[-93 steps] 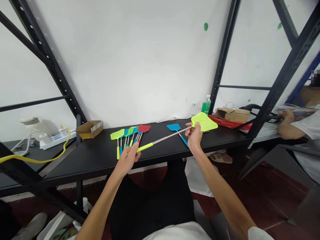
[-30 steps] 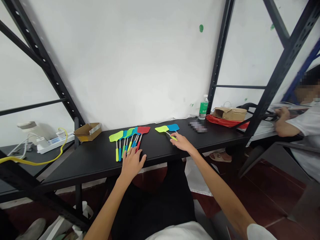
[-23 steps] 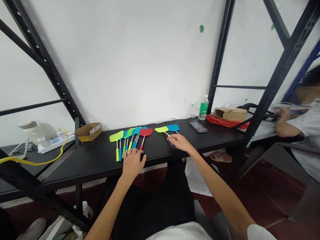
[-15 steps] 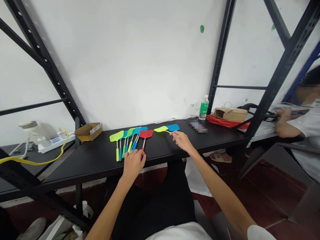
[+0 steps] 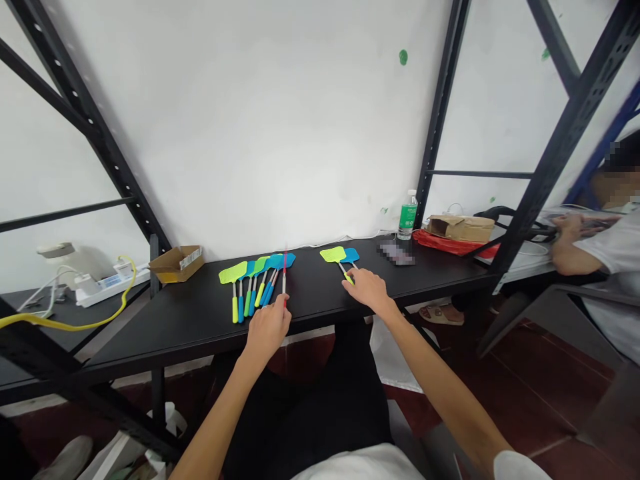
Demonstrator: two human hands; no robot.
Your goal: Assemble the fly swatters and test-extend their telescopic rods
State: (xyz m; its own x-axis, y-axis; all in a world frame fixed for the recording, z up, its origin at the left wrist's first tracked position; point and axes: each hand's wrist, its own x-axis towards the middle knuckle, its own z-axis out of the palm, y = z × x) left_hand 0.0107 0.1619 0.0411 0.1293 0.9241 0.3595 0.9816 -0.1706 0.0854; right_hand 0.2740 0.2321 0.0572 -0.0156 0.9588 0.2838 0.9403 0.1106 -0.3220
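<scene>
My left hand (image 5: 268, 327) grips the handle of a red fly swatter (image 5: 285, 265), its head turned edge-on so that only a thin red line shows. Left of it, a row of several yellow-green, green and blue fly swatters (image 5: 233, 273) lies on the black shelf, heads overlapping towards the wall. My right hand (image 5: 369, 291) is closed on the handle of a yellow-green fly swatter (image 5: 333, 255). A blue fly swatter (image 5: 352, 255) lies just right of that one, partly behind its head; the lower part of its handle is hidden by my right hand.
An open cardboard box (image 5: 177, 264) stands at the shelf's left. At the right are a water bottle (image 5: 408, 216), a blurred patch, and a brown carton (image 5: 461, 229) on red plastic. Black uprights (image 5: 445, 120) flank the shelf (image 5: 195, 313). A person in white sits at far right.
The red fly swatter has turned from flat to edge-on in my left hand. The yellow-green one in my right hand has turned, its head now further right and squarely facing up.
</scene>
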